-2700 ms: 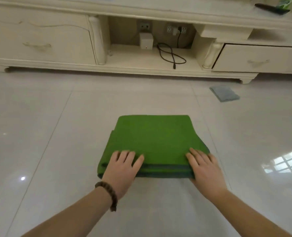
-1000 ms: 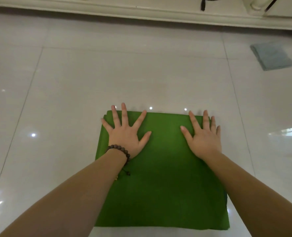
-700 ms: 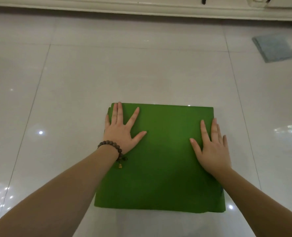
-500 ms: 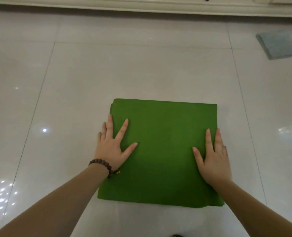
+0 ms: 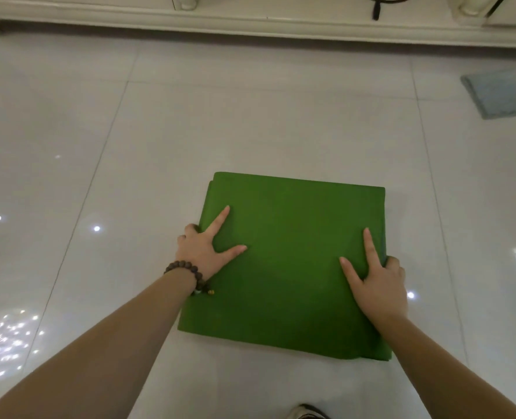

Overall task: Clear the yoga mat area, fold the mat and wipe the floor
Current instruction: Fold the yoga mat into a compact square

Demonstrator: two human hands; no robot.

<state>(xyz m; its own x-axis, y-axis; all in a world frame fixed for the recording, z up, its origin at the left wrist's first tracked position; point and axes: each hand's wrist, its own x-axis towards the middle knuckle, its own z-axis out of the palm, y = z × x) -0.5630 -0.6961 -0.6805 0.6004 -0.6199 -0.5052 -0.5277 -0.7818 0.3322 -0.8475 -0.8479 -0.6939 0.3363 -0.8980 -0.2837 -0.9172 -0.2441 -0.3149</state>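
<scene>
The green yoga mat point(image 5: 290, 261) lies folded into a thick square on the glossy white tile floor point(image 5: 129, 152). My left hand point(image 5: 203, 247), with a bead bracelet at the wrist, sits on the mat's left edge: thumb and forefinger lie flat on top, the other fingers curl over the side. My right hand point(image 5: 377, 282) does the same at the right edge, outer fingers wrapped around the side. A grey cloth point(image 5: 500, 93) lies flat on the floor at the far right.
The base of a cream cabinet point(image 5: 250, 22) runs along the top, with a black cable end point(image 5: 376, 10) hanging in its open shelf. A shoe tip point(image 5: 306, 414) shows at the bottom edge.
Both hands slid from flat on top of the mat outward to its left and right edges, and their outer fingers now curl around the sides. The mat has stayed on the floor.
</scene>
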